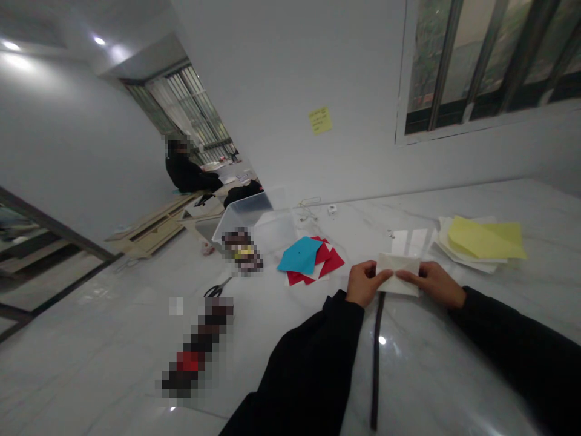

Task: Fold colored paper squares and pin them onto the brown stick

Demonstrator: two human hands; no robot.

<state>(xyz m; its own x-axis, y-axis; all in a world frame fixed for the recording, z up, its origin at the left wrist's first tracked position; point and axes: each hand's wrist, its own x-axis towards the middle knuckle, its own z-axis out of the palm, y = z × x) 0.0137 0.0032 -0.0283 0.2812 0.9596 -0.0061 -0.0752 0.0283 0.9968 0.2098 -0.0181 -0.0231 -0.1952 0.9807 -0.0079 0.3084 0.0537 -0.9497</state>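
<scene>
A small folded piece of cream paper [399,266] is held between both hands, its creases meeting near the middle. My left hand [363,283] grips its left side, thumb pressed on the front. On the opposite edge my right hand [438,284] pinches the paper in the same way, with the two thumbs almost meeting. Below the paper a thin dark strip [376,363] lies along the glossy white surface. To the left rests a pile of folded paper pieces, a blue one [300,254] over red ones [333,260]. Yellow sheets [490,236] lie on white paper at the right.
Black-handled scissors [218,289] lie to the left, near a clear plastic bin [254,218]. A white adapter [333,209] and thin cable sit by the wall. A yellow sticky note [320,120] is on the wall. Another person [184,172] sits farther back.
</scene>
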